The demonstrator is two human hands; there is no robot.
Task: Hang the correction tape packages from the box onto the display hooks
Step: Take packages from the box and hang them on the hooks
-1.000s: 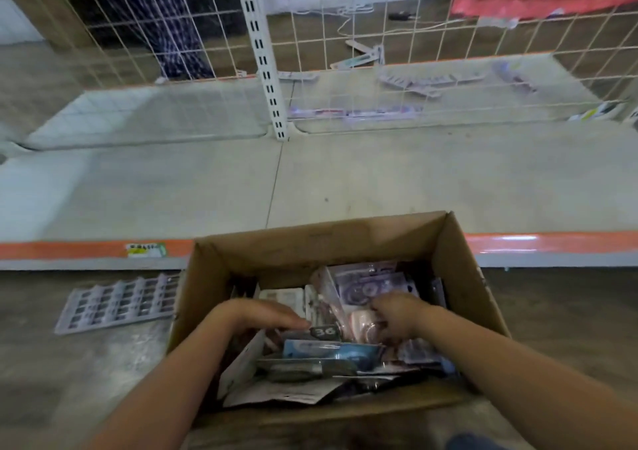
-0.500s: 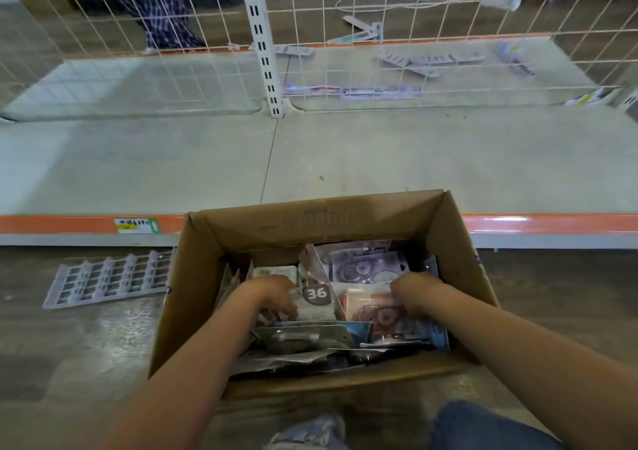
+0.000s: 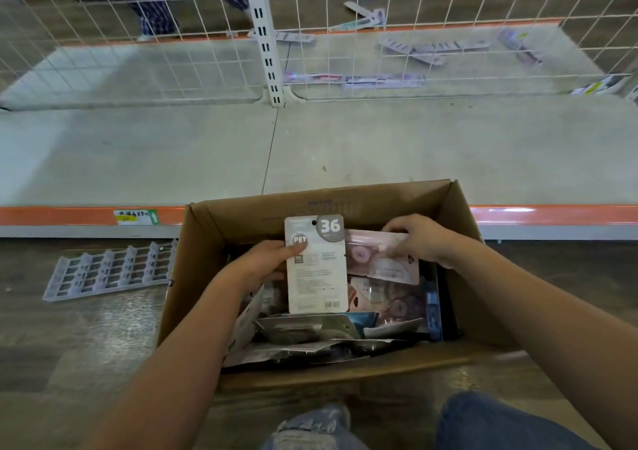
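Knees: denim-clad legs (image 3: 500,425) fill the bottom edge, nearest the camera, above a dark wood-look floor (image 3: 79,353).
Box: an open cardboard box (image 3: 459,215) stands on the floor just beyond the knees, its far wall toward the shelf, loose carded packages (image 3: 390,308) heaped inside.
Left hand: the left hand (image 3: 262,266) grips a white correction tape package (image 3: 316,270) by its left edge, thumb across the front, holding it upright over the middle of the box; the card reads "36" and "PET".
Right hand: the right hand (image 3: 417,239) pinches the top of a pink package (image 3: 376,259) at the far right corner of the box, fingers curled over its upper edge; the pack tilts up from the heap.
Floor, left: a pale plastic grid tray (image 3: 110,270) lies flat beside the box.
Shelf: a grey base shelf (image 3: 379,153) with an orange front strip (image 3: 552,215) runs behind the box, a price label (image 3: 135,216) on the strip at left.
Backing: white wire mesh (image 3: 431,35) and a slotted upright (image 3: 264,35) rise at the shelf's far edge.
Beyond: scattered strips and packs lie past the mesh, blurred.
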